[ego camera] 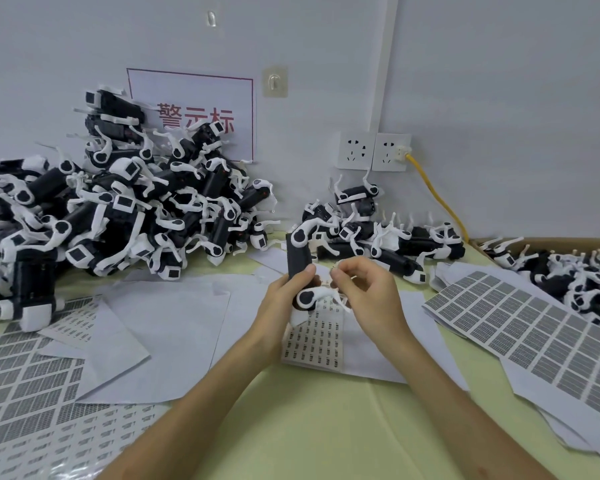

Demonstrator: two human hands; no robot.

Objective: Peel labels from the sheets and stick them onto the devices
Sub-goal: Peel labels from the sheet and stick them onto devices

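Labelling under way at a yellow-green table point(326, 427) strewn with paper. Left hand point(281, 303) wrapped round the lower half of a black device point(300, 259) with white clips, held clear of the table, long axis running from the palm up and away toward the wall, nearly upright with a slight lean to the left. Right hand point(371, 292) just beside it on the right, thumb and forefinger pinched on what looks like a small label point(336, 274), too tiny to be sure of, other fingers curled. Pinch close to the device's right flank, about halfway along its length. Directly beneath both hands, a sheet of small labels point(314, 341), flat on the table. Larger label sheets point(520, 334) fanned out to the right, more at lower left. Big heap of devices point(118, 209) against the wall at left, smaller heap point(378, 237) behind the hands, cardboard box point(584, 244) of more at far right. Judged step: carrying the label across to the device. Short leftward move only, right hand the nearer and the one to make it, left hand to steady the body and present the target face.
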